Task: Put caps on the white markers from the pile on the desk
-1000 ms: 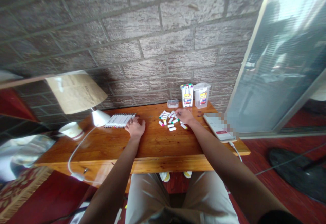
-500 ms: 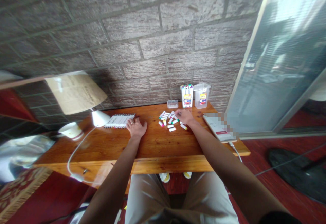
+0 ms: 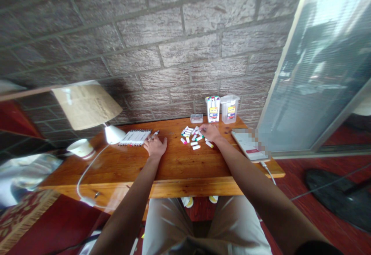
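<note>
On the left of the wooden desk, my left hand (image 3: 155, 146) has its fingers closed on a white marker pen (image 3: 157, 133), angled away from the row of markers (image 3: 135, 137) beside it. The markers in that row lie side by side, their ends dark. At the right edge of a loose pile of white marker caps with coloured ends (image 3: 188, 130), my right hand (image 3: 210, 132) is closed with its fingertips bent down. What those fingertips pinch is too small to make out. Several caps (image 3: 196, 147) lie nearer the desk's front.
Against the brick wall stand a clear box full of markers (image 3: 213, 110), another clear box (image 3: 229, 110) and a small clear lid (image 3: 196, 118). A covered tablet-like device (image 3: 251, 147) with a cable lies right. A lamp (image 3: 114, 133) and paper cup (image 3: 81, 148) stand left.
One marker at the right end of the row has come away and now sits tilted in my left hand's fingers. My right hand stays at the caps.
</note>
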Demonstrator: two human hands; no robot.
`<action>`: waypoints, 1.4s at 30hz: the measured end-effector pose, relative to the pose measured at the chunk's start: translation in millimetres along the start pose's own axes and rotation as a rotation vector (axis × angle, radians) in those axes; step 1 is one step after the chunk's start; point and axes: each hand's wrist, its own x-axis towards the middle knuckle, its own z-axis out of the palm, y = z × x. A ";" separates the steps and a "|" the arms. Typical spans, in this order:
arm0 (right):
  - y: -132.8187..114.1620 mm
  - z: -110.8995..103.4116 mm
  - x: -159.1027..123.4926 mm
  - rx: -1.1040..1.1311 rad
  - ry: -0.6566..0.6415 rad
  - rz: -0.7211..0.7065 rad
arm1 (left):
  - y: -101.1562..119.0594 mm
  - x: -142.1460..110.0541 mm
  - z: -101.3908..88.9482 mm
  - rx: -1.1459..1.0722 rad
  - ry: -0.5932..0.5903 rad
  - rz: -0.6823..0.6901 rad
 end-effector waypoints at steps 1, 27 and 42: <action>-0.1 -0.1 -0.1 0.000 -0.001 0.000 | -0.4 -0.1 0.5 -0.004 0.007 0.010; -1.5 -0.3 -1.1 0.012 0.017 0.010 | -10.1 8.4 3.3 -0.490 0.011 0.237; 2.7 5.8 1.8 0.055 0.059 -0.023 | -18.0 11.5 13.7 -0.481 -0.133 0.393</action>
